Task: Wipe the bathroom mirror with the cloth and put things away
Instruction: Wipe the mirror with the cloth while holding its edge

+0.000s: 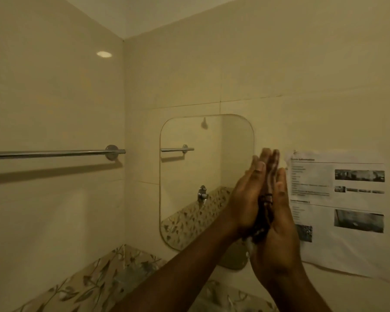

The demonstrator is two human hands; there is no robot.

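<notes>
The beige tiled wall (279, 75) carries the mirror (189, 176). In front, the left hand (245, 199) and right hand (279, 221), fingers straight and together, press what is probably the dark cloth (265, 212) between flat palms. Ungripped, it may slip and fall.

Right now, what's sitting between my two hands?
In the head view, a dark crumpled thing, probably the cloth, is pressed between the flat palms of your left hand and right hand.
</notes>
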